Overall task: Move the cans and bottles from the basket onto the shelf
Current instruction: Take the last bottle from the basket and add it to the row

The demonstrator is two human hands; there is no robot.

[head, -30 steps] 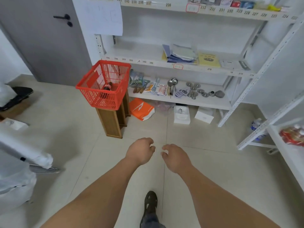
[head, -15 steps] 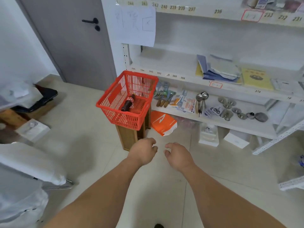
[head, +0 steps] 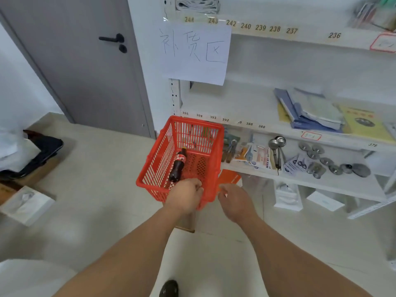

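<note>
A red plastic basket (head: 158, 153) stands on a wooden stool beside the white shelf unit (head: 278, 129). Inside it lies one dark cola bottle (head: 178, 165) with a red label, cap pointing away from me. My left hand (head: 186, 195) hovers over the basket's near rim with fingers loosely curled, holding nothing. My right hand (head: 234, 200) hangs just right of the basket, fingers loosely curled and empty. Neither hand touches the bottle.
The lower shelf holds spoons (head: 276, 146), metal lids (head: 334, 166) and packets; the middle shelf has booklets (head: 310, 112). An orange bag (head: 230, 179) and white boxes (head: 288, 196) sit on the floor under the shelf. A grey door (head: 85, 67) is at left.
I have stepped closer to the basket. Both hands have moved forward and now reach its near rim; before they hung over bare floor.
</note>
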